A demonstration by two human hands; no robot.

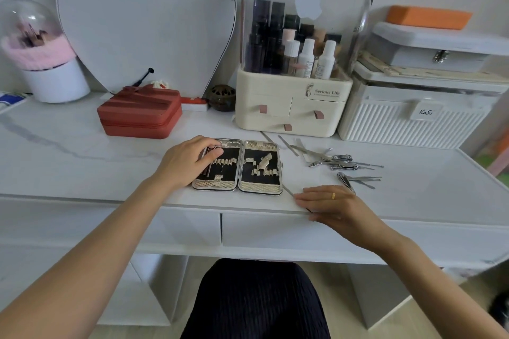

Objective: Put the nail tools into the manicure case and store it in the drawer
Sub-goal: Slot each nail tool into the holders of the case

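While our left fingers [212, 153] seat a tool in the manicure case [237, 166], we keep it flat under its loop; our right fingers [301, 201] pinch a thin file [289, 192].

"Serious Life" on cream organizer [292, 107]; "KaSi" tag on ribbed box [399, 129].

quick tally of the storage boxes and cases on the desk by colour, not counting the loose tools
Red: 1, the zip case
Cream: 1, the cosmetics organiser
White: 2, the ribbed box and the latched box stacked on it
Silver and black: 1, the open manicure case
Total: 5
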